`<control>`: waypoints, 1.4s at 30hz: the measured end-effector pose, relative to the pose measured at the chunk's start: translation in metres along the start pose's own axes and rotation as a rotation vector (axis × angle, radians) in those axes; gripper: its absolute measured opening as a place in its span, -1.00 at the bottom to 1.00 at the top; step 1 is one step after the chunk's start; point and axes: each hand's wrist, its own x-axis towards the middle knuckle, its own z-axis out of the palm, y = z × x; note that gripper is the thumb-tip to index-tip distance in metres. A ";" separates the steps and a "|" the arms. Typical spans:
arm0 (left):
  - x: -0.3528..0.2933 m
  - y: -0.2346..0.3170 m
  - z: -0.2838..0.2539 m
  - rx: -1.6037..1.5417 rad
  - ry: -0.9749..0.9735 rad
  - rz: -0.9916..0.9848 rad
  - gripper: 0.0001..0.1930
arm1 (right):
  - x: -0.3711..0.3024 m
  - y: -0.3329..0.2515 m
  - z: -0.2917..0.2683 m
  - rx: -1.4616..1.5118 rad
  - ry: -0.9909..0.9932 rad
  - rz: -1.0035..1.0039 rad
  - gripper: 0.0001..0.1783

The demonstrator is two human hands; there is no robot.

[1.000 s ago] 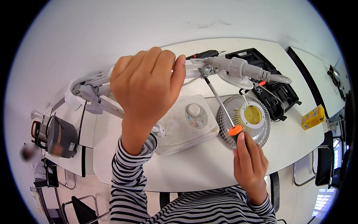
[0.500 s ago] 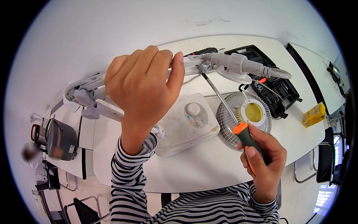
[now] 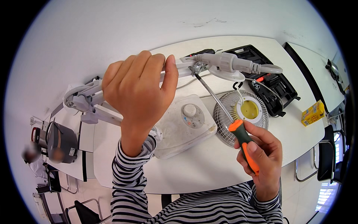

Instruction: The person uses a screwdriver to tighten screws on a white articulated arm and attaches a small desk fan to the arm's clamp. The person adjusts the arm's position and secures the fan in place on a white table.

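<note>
My left hand is wrapped round the pale grey jointed arm of an appliance. My right hand grips a screwdriver with a green and orange handle. The screwdriver's long metal shaft slants up and left, its tip at a metal screw fitting on the arm. Whether the tip sits in a screw I cannot tell. Below the arm lies its whitish base with a round knob. Behind the screwdriver is a round wire guard with a yellow disc in a white ring.
A black tool case lies opened at the back right, with a dark power tool to its left. A yellow box stands at the table's right edge. On a left side table sits a grey cooker; a person is beyond it.
The arm, my left hand and the screwdriver have shifted slightly left. My right hand has turned the screwdriver's handle a little, showing more of its orange side.
</note>
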 end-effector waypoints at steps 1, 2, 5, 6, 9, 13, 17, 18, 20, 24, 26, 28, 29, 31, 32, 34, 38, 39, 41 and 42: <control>0.000 0.000 0.000 0.000 -0.005 -0.003 -0.83 | 0.001 0.000 -0.002 0.210 -0.020 0.122 -0.62; 0.000 0.000 -0.001 0.001 -0.011 -0.005 -0.83 | 0.004 0.000 -0.004 0.420 -0.040 0.245 -0.63; 0.000 0.001 -0.002 0.005 -0.036 -0.001 -0.83 | 0.005 0.016 -0.007 0.628 -0.093 0.310 -0.66; 0.000 0.000 -0.003 0.007 -0.047 0.002 -0.83 | 0.005 0.017 -0.008 0.631 -0.087 0.299 -0.66; 0.000 0.002 -0.003 0.032 -0.062 -0.003 -0.82 | 0.004 0.020 -0.008 0.580 -0.095 0.248 -0.57; 0.002 0.002 -0.005 0.043 -0.074 -0.016 -0.82 | 0.001 0.021 -0.002 0.057 -0.168 -0.038 -0.32; 0.004 0.006 -0.007 0.039 -0.102 -0.027 -0.86 | -0.006 0.031 0.004 -0.997 -0.018 -0.530 -0.38; 0.003 0.005 -0.008 0.045 -0.109 -0.025 -0.86 | -0.001 0.039 0.002 -1.258 0.054 -0.716 -0.41; 0.001 0.004 -0.009 0.042 -0.109 -0.031 -0.86 | 0.004 0.043 0.000 -1.579 0.202 -0.942 -0.54; 0.001 0.004 -0.009 0.046 -0.112 -0.031 -0.86 | 0.005 0.042 -0.001 -1.556 0.266 -1.011 -0.61; 0.004 0.007 -0.008 0.042 -0.125 -0.040 -0.86 | 0.012 0.041 0.002 -1.534 0.222 -1.081 -0.60; 0.005 0.006 -0.008 0.050 -0.142 -0.038 -0.86 | 0.012 0.036 0.011 -1.512 0.174 -1.062 -0.59; 0.005 0.006 -0.009 0.057 -0.150 -0.035 -0.85 | 0.008 0.032 0.010 -1.496 0.165 -1.011 -0.59; 0.003 0.005 -0.009 0.084 -0.171 -0.031 -0.84 | -0.001 0.028 0.001 -1.465 0.136 -0.914 -0.60; 0.004 0.005 -0.011 0.107 -0.186 -0.028 -0.83 | -0.005 0.028 -0.004 -1.416 0.142 -0.871 -0.56; 0.004 0.007 -0.009 0.123 -0.187 -0.028 -0.80 | -0.010 0.025 -0.010 -1.219 0.173 -0.779 -0.51; 0.001 0.006 -0.003 0.131 -0.131 -0.020 -0.77 | -0.012 0.026 -0.011 -1.057 0.160 -0.706 -0.43; 0.001 0.006 -0.002 0.131 -0.112 -0.018 -0.77 | -0.010 0.027 -0.012 -1.041 0.147 -0.709 -0.44; 0.001 0.008 -0.002 0.117 -0.124 -0.011 -0.77 | -0.006 0.032 -0.015 -1.048 0.138 -0.723 -0.41; 0.001 0.010 -0.002 0.111 -0.130 -0.008 -0.77 | -0.004 0.035 -0.015 -1.061 0.143 -0.734 -0.41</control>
